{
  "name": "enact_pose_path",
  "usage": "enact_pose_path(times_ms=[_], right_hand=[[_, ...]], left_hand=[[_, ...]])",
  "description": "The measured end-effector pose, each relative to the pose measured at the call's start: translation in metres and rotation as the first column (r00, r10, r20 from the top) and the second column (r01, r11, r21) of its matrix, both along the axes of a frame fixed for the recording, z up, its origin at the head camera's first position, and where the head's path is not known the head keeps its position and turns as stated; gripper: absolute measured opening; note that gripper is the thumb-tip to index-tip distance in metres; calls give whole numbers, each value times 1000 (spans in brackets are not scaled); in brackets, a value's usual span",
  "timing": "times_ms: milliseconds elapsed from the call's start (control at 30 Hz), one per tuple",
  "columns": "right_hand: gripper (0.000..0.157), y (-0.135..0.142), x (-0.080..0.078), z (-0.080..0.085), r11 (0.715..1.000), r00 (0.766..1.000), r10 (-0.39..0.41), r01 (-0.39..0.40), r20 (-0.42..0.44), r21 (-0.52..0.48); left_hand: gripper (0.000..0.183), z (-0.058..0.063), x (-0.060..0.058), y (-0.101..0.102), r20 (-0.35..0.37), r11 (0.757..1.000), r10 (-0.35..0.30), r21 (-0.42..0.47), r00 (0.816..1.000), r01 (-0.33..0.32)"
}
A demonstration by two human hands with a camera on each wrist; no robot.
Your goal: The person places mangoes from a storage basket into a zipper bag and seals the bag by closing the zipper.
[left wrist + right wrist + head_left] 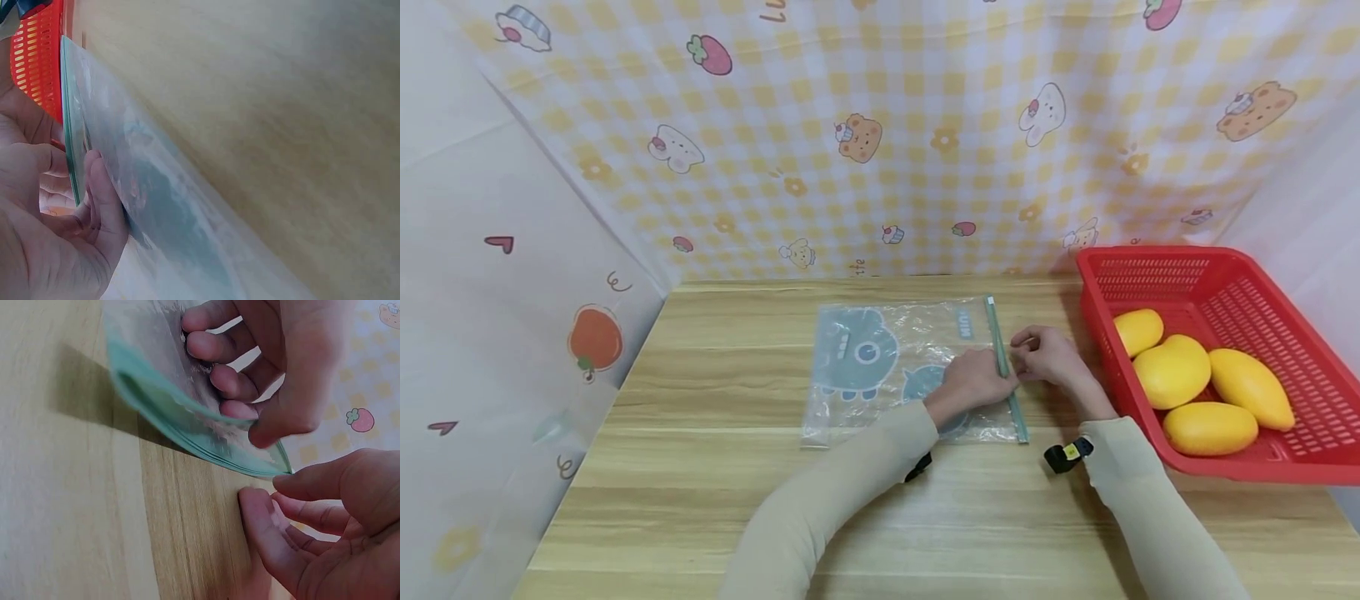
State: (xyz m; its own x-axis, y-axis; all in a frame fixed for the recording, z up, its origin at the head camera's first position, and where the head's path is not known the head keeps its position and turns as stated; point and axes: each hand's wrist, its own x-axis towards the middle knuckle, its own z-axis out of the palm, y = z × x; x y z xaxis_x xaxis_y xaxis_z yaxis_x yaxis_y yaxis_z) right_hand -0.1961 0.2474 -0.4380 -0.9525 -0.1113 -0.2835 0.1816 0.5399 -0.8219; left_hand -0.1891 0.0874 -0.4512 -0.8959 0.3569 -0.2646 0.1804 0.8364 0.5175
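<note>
A clear zip bag (pixel 880 358) with blue cartoon prints lies flat on the table, its green zip strip (pixel 996 333) towards the right. My left hand (pixel 977 377) pinches the bag near the middle of that strip, thumb on one side and curled fingers on the other. In the right wrist view, the bag's mouth (pixel 187 425) gapes a little under the left hand (pixel 250 362). My right hand (pixel 1048 358) is just right of the strip. Its thumb tip (pixel 284 482) is right at the green rim, and the forefinger stands apart from the thumb.
A red plastic basket (pixel 1217 467) stands on the right of the wooden table (pixel 700 483), close to my right forearm. Several yellow mangoes (pixel 1172 371) lie in it. A yellow checked cloth (pixel 925 167) hangs behind the table, and a white printed sheet (pixel 535 333) on the left.
</note>
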Motion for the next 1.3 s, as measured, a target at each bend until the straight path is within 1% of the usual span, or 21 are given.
enact_pose_path(times_ms=[67, 167, 267, 433, 567, 733, 867, 967, 1067, 1200, 1300], right_hand=[[26, 1, -1, -1, 1000, 1000, 5, -5, -4, -20], [27, 1, -2, -2, 998, 1000, 5, -5, 8, -60], [28, 0, -3, -3, 996, 1000, 3, -1, 24, -85], [27, -3, -8, -4, 996, 999, 6, -4, 33, -84], [27, -5, -12, -6, 995, 999, 27, -25, 21, -92], [25, -8, -15, -9, 994, 999, 45, -43, 23, -103], [23, -8, -17, -12, 991, 999, 44, -44, -7, -124], [26, -7, -18, -15, 987, 999, 24, -27, -24, -160], [28, -7, -18, -18, 980, 1000, -6, 2, -18, -199], [31, -9, -20, -18, 974, 1000, -1, -2, -10, -227], [31, -12, -21, -18, 971, 1000, 13, -16, -13, -239]], left_hand=[[35, -1, -1, -2, -3, 1000, -13, 19, 1000, 13], [33, 0, -1, -5, 8, 999, -15, 47, 1000, 14], [31, 1, 0, -7, 16, 998, -17, 55, 1000, 16], [31, 0, 2, -11, 4, 997, -19, 71, 1000, 18], [34, 1, 6, -16, -39, 994, -35, 105, 999, 39], [29, 4, 13, -22, -111, 990, -70, 115, 991, 82], [29, 4, 16, -27, -132, 989, -76, 117, 988, 91], [29, 3, 17, -30, -128, 990, -63, 119, 990, 78], [27, 3, 19, -32, -106, 991, -52, 119, 993, 64], [28, 3, 22, -33, -81, 992, -56, 105, 995, 64], [32, 4, 26, -33, -73, 993, -72, 89, 995, 78]])
